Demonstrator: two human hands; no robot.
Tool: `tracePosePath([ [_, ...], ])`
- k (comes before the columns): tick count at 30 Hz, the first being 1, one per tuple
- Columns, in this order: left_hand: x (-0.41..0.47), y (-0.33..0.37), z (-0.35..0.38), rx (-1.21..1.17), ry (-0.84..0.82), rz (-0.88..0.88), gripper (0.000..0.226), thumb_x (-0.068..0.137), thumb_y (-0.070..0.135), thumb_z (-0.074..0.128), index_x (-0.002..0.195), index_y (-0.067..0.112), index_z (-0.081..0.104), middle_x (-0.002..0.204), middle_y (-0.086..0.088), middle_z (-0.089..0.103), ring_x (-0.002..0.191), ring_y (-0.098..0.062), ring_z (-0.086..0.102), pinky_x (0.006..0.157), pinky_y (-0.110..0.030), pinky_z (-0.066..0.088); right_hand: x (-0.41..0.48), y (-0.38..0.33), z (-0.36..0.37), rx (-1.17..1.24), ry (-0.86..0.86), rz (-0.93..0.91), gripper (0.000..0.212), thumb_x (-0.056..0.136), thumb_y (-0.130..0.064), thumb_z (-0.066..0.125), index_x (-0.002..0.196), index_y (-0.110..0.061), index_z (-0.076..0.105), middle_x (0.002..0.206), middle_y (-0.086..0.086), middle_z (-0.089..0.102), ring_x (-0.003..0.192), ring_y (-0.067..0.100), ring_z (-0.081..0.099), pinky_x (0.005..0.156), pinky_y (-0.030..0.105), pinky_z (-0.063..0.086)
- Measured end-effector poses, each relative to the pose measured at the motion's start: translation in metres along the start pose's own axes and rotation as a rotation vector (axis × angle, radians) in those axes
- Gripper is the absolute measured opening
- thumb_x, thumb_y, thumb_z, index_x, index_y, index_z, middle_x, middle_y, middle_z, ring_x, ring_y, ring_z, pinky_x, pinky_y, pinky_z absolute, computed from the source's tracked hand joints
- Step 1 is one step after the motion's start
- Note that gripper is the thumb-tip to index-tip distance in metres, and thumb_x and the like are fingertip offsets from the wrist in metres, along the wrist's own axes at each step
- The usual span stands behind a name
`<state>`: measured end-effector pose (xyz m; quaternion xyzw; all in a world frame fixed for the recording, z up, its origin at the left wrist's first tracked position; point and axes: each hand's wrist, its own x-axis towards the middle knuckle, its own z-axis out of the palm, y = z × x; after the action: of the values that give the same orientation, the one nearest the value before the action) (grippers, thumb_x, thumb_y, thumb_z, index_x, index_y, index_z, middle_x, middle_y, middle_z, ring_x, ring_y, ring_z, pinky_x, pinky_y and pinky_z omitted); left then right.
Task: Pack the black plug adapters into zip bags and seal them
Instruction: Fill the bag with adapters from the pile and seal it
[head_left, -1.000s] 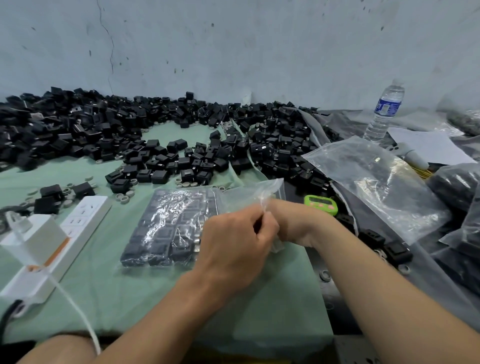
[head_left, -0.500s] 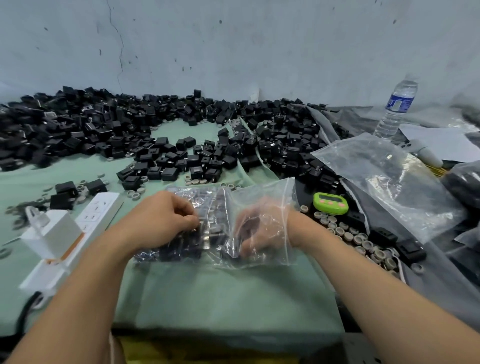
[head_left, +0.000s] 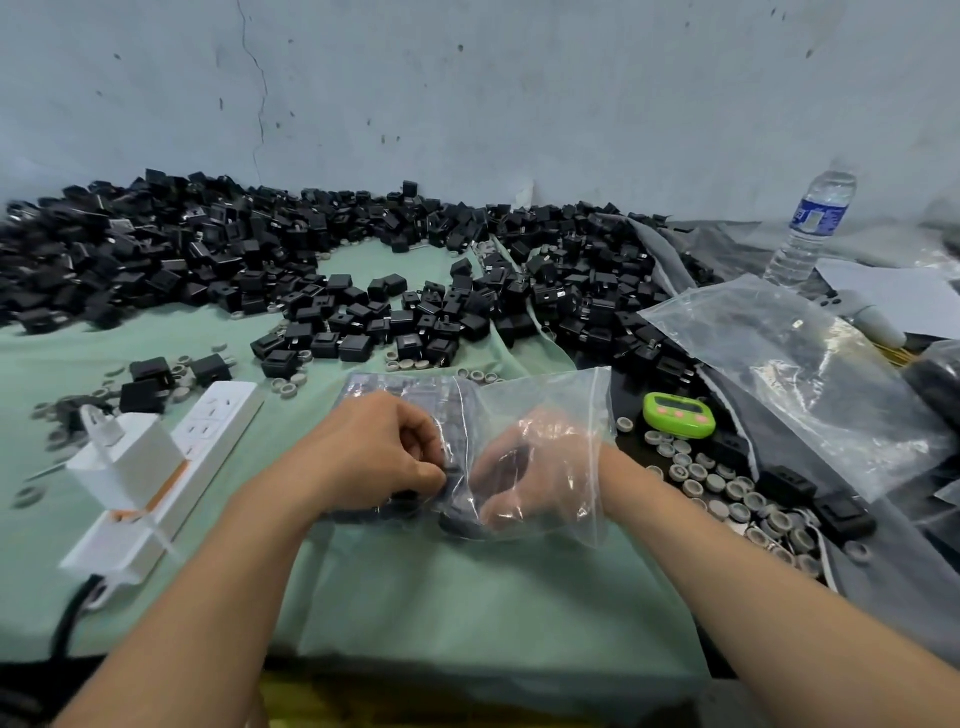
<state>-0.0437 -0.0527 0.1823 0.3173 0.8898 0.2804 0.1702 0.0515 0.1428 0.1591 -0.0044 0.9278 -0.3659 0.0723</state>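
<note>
A clear zip bag (head_left: 545, 400) lies on the green cloth in front of me, partly filled with black plug adapters (head_left: 457, 519). My right hand (head_left: 540, 467) is inside the bag, seen through the plastic, with its fingers curled round dark adapters. My left hand (head_left: 374, 452) sits on the bag's left part in a fist and pinches the plastic between thumb and fingers. A large heap of loose black adapters (head_left: 311, 260) stretches across the back of the table.
A white power strip with a white charger (head_left: 156, 467) lies at the left. A green timer (head_left: 678, 413) and several grey rings (head_left: 727, 493) sit to the right. Empty clear bags (head_left: 805, 374) and a water bottle (head_left: 810, 223) are at the far right.
My right hand has gone from the bag's mouth into the bag. My left hand has moved left onto the filled part and pinches it there.
</note>
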Motion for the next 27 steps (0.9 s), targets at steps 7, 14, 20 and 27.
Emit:
tracePosePath([
  [7,0.003,0.003,0.006,-0.027,0.026,0.006,0.024,0.075,0.012,0.082,0.071,0.035,0.077,0.063,0.01,0.071,0.051,0.001,0.059,0.049,-0.011,0.04,0.006,0.01,0.008,0.068,-0.026,0.009,0.025,0.09,-0.009,0.072,0.114,-0.013,0.075,0.092,-0.014,0.062,0.083,-0.009,0.059,0.074,-0.002,0.043],
  [14,-0.005,-0.002,-0.007,-0.12,-0.117,0.011,0.024,0.072,0.014,0.085,0.084,0.034,0.079,0.075,0.005,0.074,0.06,-0.008,0.064,0.058,-0.033,0.056,0.012,0.025,0.024,0.049,0.21,-0.091,0.015,0.081,-0.022,0.085,0.076,-0.027,0.073,0.07,-0.016,0.065,0.068,-0.001,0.062,0.067,0.012,0.047],
  [20,-0.005,0.006,0.0,-0.062,-0.074,0.016,0.02,0.066,0.031,0.09,0.08,0.034,0.076,0.071,0.007,0.074,0.058,-0.007,0.064,0.059,-0.029,0.053,0.011,0.016,0.017,-0.064,0.105,-0.098,0.012,0.082,-0.031,0.083,0.09,-0.03,0.074,0.083,-0.026,0.07,0.059,-0.011,0.052,0.059,-0.003,0.036],
  [27,-0.005,0.025,0.021,0.241,0.103,-0.003,0.022,0.074,0.038,0.083,0.061,0.025,0.07,0.057,0.018,0.067,0.053,0.006,0.06,0.044,-0.01,0.035,0.009,0.009,0.014,-0.221,0.123,-0.117,0.015,0.078,-0.036,0.082,0.087,-0.024,0.077,0.069,-0.016,0.063,0.068,0.004,0.063,0.067,0.021,0.055],
])
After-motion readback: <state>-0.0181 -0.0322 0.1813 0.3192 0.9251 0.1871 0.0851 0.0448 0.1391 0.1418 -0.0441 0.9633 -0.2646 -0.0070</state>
